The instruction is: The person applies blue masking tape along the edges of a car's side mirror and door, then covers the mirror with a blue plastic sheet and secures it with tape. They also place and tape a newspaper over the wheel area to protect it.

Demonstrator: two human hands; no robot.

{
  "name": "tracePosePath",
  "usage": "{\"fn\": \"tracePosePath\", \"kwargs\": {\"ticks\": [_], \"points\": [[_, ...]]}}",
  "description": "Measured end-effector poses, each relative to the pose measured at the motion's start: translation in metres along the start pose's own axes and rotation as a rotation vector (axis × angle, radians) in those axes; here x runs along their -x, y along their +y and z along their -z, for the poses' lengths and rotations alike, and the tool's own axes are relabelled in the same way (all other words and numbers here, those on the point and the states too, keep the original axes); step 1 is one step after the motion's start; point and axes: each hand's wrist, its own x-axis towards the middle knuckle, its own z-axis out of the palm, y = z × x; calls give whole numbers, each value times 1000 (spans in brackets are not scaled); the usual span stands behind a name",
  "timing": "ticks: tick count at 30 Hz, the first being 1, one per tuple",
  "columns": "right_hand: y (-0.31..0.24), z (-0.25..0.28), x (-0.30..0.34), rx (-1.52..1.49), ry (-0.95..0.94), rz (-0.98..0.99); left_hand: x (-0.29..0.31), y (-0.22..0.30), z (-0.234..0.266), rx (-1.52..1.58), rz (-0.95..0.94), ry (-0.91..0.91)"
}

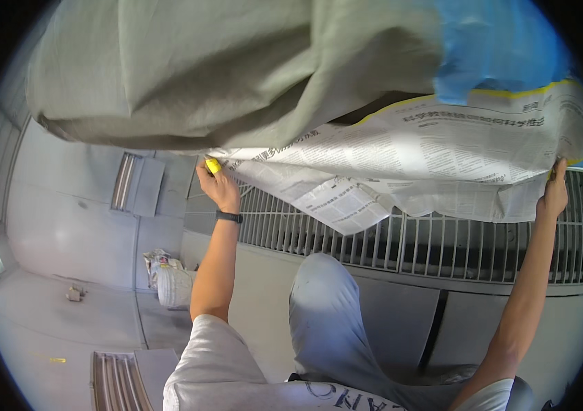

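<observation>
A wide sheet of newspaper (442, 151) hangs stretched between my two hands, its lower edge creased and drooping. Yellow tape (511, 92) runs along its upper edge. My left hand (219, 188) is closed at the sheet's left end, just under a grey cover (237, 75). Something small and yellow (213, 166) shows at its fingers; I cannot tell whether it is held or wrapped round one. On the far right my right hand (554, 188) pinches the newspaper's right end. A blue surface (497, 48) shows above the tape.
Below the newspaper a metal floor grating (401, 240) runs across, with grey floor panels on the near side. To the left stands a white bucket-like container (174, 286) with crumpled paper by it. A slatted vent (126, 181) lies farther left. My bent knee (326, 294) is below the sheet.
</observation>
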Motion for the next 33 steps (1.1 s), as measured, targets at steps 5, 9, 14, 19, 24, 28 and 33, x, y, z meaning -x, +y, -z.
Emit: {"fn": "tracePosePath", "kwargs": {"ticks": [5, 9, 14, 19, 24, 28, 33], "points": [[4, 6, -13, -80, -39, -62, 1, -18, -4, 23, 3, 106], [7, 3, -18, -80, -31, -48, -9, -26, 3, 196, 63, 4], [9, 2, -22, -62, -43, -38, 1, 1, 24, 366, 137, 6], [8, 1, -20, -25, -41, -34, 44, 38, 53, 287, -317, -174], [4, -2, -13, -17, 45, -61, 38, 41, 43, -35, -397, -127], [4, -1, -11, -79, -9, -33, 13, 41, 23, -54, -309, -159], [8, 2, -18, -35, 34, -34, -4, 39, -10, -48, -298, -83]]}}
